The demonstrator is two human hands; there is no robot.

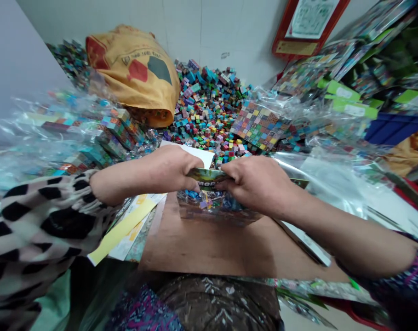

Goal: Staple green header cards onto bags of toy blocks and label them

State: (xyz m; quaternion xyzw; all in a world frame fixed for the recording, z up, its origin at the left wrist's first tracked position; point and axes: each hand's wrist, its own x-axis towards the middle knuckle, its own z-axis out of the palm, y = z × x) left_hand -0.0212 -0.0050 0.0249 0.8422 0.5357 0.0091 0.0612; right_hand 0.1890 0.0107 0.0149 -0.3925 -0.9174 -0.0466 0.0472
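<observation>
A clear package (212,207) with small colourful pieces inside stands on the brown board (209,248). Along its top runs a green printed card (209,177) with pale lettering. My left hand (174,170) pinches the card's left end between thumb and fingers. The card's right part is gripped by my right hand (255,184), whose fingers are curled and closed. Both hands are close together over the package, with a short stretch of card showing between them. A white sheet (195,154) lies just behind my left hand.
Behind the board rises a heap of small coloured cubes (209,110). A yellow bag (136,73) rests at its left. Bagged cube blocks (260,124) lie at the right, near a blue bin (395,131). Yellow strips (126,230) lie left of the board.
</observation>
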